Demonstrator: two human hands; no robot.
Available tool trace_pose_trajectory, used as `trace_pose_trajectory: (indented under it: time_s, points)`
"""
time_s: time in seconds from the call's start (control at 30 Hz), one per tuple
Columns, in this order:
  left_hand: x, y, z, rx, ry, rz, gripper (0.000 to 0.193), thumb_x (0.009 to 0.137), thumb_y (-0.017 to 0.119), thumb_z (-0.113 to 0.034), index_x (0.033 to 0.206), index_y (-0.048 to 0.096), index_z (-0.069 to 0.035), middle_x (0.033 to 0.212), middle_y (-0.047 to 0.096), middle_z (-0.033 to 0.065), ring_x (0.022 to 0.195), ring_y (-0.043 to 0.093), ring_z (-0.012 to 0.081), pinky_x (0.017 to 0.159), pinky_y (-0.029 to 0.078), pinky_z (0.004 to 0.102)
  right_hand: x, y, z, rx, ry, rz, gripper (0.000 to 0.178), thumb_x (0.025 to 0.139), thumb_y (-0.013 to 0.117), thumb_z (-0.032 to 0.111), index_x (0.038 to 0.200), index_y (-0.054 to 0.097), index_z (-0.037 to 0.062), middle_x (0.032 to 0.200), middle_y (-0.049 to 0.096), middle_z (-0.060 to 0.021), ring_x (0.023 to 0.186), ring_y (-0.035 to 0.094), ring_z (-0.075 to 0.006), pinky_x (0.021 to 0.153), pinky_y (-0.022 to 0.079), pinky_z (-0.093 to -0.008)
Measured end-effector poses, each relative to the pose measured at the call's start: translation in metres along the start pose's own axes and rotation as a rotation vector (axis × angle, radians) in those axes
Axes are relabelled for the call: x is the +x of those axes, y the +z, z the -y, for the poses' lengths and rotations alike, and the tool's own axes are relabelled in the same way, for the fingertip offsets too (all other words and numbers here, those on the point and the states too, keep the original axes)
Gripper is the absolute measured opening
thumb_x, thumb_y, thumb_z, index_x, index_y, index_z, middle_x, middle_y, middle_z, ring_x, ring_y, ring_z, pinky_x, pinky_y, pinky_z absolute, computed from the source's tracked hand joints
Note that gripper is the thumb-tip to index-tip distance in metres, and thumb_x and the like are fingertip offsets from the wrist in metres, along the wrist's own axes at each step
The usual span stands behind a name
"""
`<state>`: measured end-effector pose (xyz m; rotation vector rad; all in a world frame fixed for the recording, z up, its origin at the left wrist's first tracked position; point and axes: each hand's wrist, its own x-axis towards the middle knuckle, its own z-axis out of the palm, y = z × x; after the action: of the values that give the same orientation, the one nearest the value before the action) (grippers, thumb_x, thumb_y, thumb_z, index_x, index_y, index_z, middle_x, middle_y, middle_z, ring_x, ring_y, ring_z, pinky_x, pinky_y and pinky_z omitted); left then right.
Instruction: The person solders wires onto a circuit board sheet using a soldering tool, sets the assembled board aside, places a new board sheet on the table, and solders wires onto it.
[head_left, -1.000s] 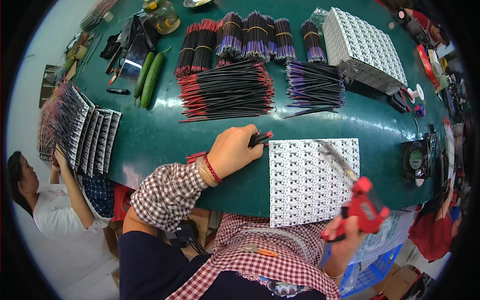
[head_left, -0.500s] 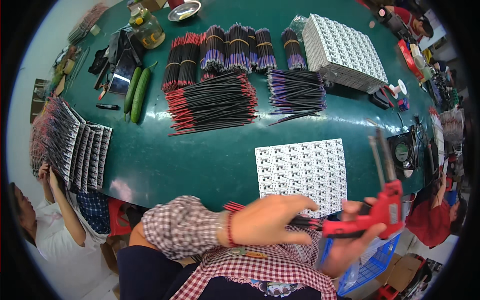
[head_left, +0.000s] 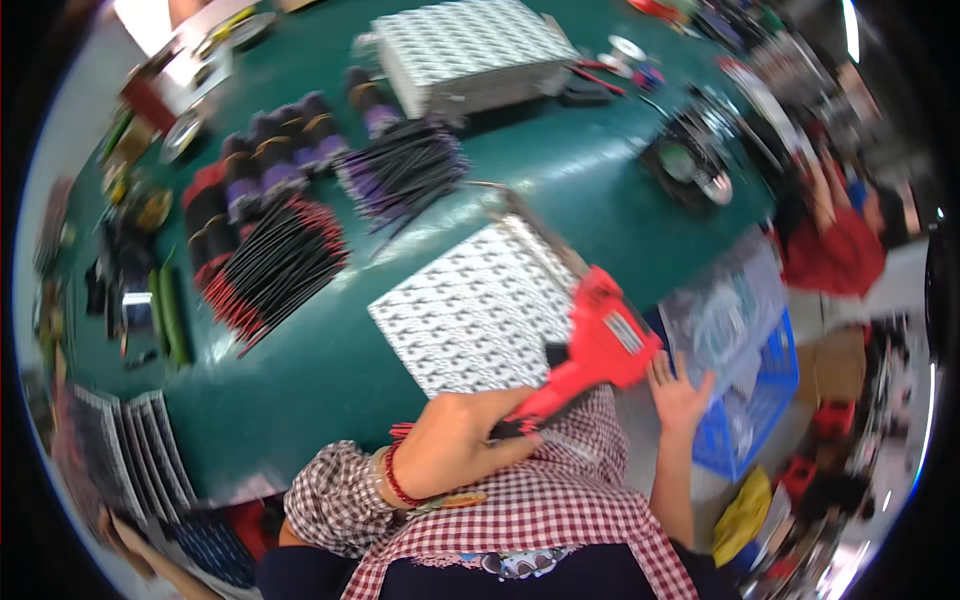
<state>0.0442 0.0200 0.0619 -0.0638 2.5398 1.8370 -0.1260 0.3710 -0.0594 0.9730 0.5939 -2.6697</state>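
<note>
My left hand is closed round the handle of a red soldering gun. The gun's long metal tip points away from me, over the far right side of a white sheet of small circuit boards. Red wire ends poke out by the left wrist, so some wires sit in the same hand; most of them are hidden. To the right of the gun, my right hand is open, palm up with fingers spread, and holds nothing.
Black wires with red ends and purple-ended wires lie in piles beyond the sheet. A tall stack of board sheets stands behind. Clear plastic bags rest on a blue basket at right. A person in red sits farther right.
The view has swung to the right. The soldering gun has passed from my right hand to my left, which also holds wires. My right hand has let go and opened.
</note>
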Motion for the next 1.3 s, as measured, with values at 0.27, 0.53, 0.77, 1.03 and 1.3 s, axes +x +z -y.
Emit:
trace_pose_trajectory:
  time_s: [0.27, 0.53, 0.77, 1.03, 1.3]
  points:
    - [0.011, 0.006, -0.001, 0.027, -0.136, -0.063, 0.039, 0.073, 0.074, -0.013, 0.109, 0.063, 0.0, 0.069, 0.061, 0.0118, 0.058, 0.056, 0.011, 0.058, 0.047, 0.0262, 0.05, -0.025, 0.204, -1.381, -1.324, -0.112, 0.024, 0.086, 0.051, 0.023, 0.091, 0.064, 0.0039, 0.09, 0.064, -0.0037, 0.084, 0.059, -0.0174, 0.077, 0.044, -0.0321]
    - [0.016, 0.004, -0.025, -0.038, -0.144, 0.032, 0.043, 0.071, 0.075, -0.012, 0.109, 0.062, 0.003, 0.069, 0.063, 0.0083, 0.061, 0.054, 0.007, 0.06, 0.047, 0.0246, -0.209, 0.23, 0.394, -1.587, -1.135, 0.027, 0.043, 0.096, 0.041, 0.036, 0.11, 0.06, -0.0003, 0.099, 0.065, -0.0088, 0.092, 0.062, -0.0239, 0.084, 0.048, -0.032]
    - [0.014, -0.008, -0.045, -0.099, -0.12, -0.104, 0.041, 0.07, 0.072, -0.006, 0.108, 0.062, 0.005, 0.067, 0.06, 0.0022, 0.061, 0.05, 0.0043, 0.058, 0.044, 0.0219, -0.215, 0.174, 0.408, -1.459, -0.961, -0.142, 0.045, 0.096, 0.041, 0.038, 0.111, 0.06, -0.0003, 0.1, 0.065, -0.009, 0.092, 0.062, -0.024, 0.083, 0.049, -0.0325]
    - [0.01, -0.016, -0.007, -0.097, -0.133, -0.261, 0.034, 0.076, 0.068, -0.008, 0.106, 0.062, 0.006, 0.062, 0.05, -0.005, 0.056, 0.037, 0.0022, 0.049, 0.029, 0.0205, -0.163, -0.034, 0.268, -1.316, -0.685, -0.373, 0.047, 0.096, 0.04, 0.04, 0.112, 0.06, -0.0003, 0.102, 0.065, -0.0092, 0.091, 0.062, -0.0241, 0.081, 0.05, -0.0331]
    - [0.0, -0.001, 0.008, 0.044, -0.261, -0.183, 0.032, 0.075, 0.071, -0.011, 0.102, 0.062, 0.005, 0.06, 0.052, 0.007, 0.055, 0.042, 0.0054, 0.05, 0.039, 0.0255, -0.07, -0.256, 0.119, -1.284, -0.371, -0.48, 0.05, 0.095, 0.04, 0.042, 0.113, 0.06, -0.0003, 0.103, 0.065, -0.0095, 0.091, 0.062, -0.0242, 0.079, 0.051, -0.0337]
